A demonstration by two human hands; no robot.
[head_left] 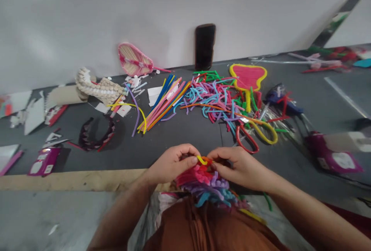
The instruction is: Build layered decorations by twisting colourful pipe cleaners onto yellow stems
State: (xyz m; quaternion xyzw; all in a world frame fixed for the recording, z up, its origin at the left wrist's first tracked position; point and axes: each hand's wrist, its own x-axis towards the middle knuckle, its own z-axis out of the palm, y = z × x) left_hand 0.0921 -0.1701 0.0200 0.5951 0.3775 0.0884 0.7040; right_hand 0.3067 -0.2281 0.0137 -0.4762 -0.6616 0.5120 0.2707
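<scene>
My left hand (pixel 181 164) pinches a short yellow pipe cleaner (pixel 202 160) between thumb and fingers, at the table's front edge. Close beside it, my right hand (pixel 234 166) has its fingers closed on the orange and red end of a colourful pipe-cleaner piece (pixel 203 183). This piece hangs below both hands in bands of red, pink, purple and blue, just above my lap. The yellow strand bends next to an orange loop at its top. My fingertips cover part of where they meet.
Cut pipe cleaners (pixel 211 96) lie heaped mid-table beside a bundle of long ones (pixel 166 106). Scissors (pixel 253 135) rest to the right, near a yellow-edged pink fan shape (pixel 248 76). A phone (pixel 204 46) leans on the wall. At left sits a dark headband (pixel 97 135).
</scene>
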